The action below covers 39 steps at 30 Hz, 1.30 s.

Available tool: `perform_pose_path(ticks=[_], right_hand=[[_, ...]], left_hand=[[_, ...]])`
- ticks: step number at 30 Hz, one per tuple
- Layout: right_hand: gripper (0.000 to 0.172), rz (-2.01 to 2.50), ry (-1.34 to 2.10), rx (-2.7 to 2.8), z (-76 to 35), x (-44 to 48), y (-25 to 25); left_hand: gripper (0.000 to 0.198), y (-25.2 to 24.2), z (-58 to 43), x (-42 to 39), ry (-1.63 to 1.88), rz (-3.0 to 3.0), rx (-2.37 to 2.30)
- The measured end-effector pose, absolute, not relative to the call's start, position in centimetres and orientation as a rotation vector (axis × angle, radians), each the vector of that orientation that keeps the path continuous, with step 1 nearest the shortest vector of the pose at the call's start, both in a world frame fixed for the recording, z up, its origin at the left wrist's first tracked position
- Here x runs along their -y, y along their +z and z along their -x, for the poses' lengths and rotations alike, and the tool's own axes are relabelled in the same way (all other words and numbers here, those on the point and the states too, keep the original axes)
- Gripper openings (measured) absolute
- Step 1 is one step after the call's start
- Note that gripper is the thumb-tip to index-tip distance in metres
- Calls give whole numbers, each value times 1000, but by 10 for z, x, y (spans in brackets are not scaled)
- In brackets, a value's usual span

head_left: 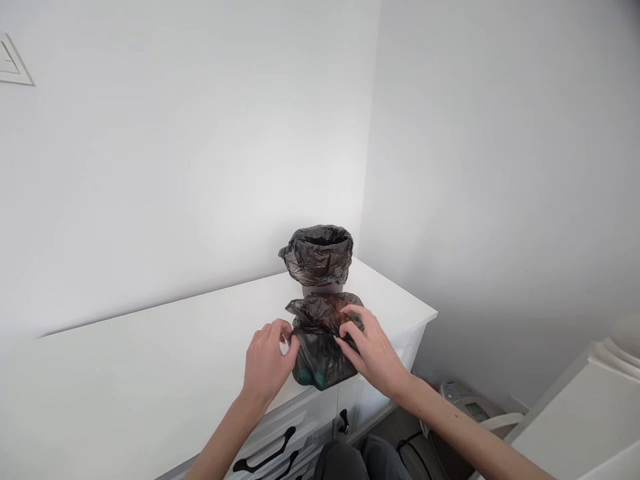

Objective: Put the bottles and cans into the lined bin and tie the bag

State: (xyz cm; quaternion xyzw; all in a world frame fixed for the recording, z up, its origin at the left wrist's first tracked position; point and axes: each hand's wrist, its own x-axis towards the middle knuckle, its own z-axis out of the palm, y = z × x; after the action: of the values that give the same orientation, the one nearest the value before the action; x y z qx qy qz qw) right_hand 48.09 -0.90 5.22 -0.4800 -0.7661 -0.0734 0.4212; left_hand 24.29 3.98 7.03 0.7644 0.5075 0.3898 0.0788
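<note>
A thin black plastic garbage bag (325,353) with things inside sits at the front edge of the white cabinet top; green and reddish-brown shapes show dimly through it. My left hand (270,350) pinches the bag's gathered edge on the left between thumb and fingers. On the right, my right hand (367,343) grips the same edge with thumb and index finger, its other fingers bent over the bag. Just behind stands a small trash can (323,289), its rim covered by a black liner (320,263) folded down over the outside.
The white cabinet top (165,360) runs left along the wall and ends at a right corner. Black drawer handles (267,452) stick out below its front edge. At lower right are a grey appliance (465,403) on the floor and a white piece of furniture (585,413).
</note>
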Motion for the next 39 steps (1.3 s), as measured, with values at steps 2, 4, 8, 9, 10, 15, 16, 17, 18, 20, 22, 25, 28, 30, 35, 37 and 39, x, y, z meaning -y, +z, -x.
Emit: perform_pose_path(ticks=[2, 4, 8, 9, 10, 15, 16, 17, 18, 20, 22, 25, 28, 30, 35, 37, 39], right_hand=[[6, 1262, -87, 1798, -487, 7, 51], [9, 1316, -1, 1694, -489, 8, 52], [21, 1292, -29, 1809, -478, 11, 62], [32, 1275, -65, 1875, -472, 11, 65], [38, 1269, -107, 1931, -466, 10, 69], [10, 1248, -162, 1952, -462, -2, 81], [8, 1226, -95, 1897, -466, -4, 83], [8, 1206, -3, 1820, -470, -6, 84], [13, 1192, 105, 1727, -475, -6, 86], [27, 1184, 331, 1538, -482, -6, 90], [39, 1193, 502, 1396, -484, -4, 94], [41, 1201, 621, 1299, -481, 3, 100], [30, 1165, 634, 1338, -479, 15, 108], [17, 1137, 589, 1478, -481, 27, 112], [28, 921, 286, 2058, -491, 58, 116], [33, 851, 140, 2202, -492, 66, 115], [36, 867, 47, 2215, -492, 72, 111]], left_hand=[[13, 72, -232, -45, 1169, -2181, -1582], [16, 71, -223, -48, 1172, -2079, -1620], [35, 69, -224, -47, 1201, -2015, -1590], [38, 70, -228, -46, 1192, -2025, -1535], [37, 73, -231, -47, 1175, -2031, -1475], [33, 92, -223, -57, 1151, -1898, -1391], [36, 93, -217, -59, 1157, -1848, -1389], [39, 94, -210, -60, 1161, -1797, -1386], [43, 93, -203, -61, 1160, -1753, -1385], [49, 88, -193, -62, 1187, -1578, -1386], [54, 82, -186, -62, 1240, -1349, -1386], [60, 78, -180, -62, 1322, -1117, -1390], [58, 87, -168, -65, 1371, -1074, -1420], [52, 99, -156, -66, 1361, -1109, -1402], [52, 127, -134, -55, 1221, -1314, -1472], [62, 126, -136, -41, 1315, -1390, -1638], [69, 114, -145, -22, 1641, -1623, -1768]])
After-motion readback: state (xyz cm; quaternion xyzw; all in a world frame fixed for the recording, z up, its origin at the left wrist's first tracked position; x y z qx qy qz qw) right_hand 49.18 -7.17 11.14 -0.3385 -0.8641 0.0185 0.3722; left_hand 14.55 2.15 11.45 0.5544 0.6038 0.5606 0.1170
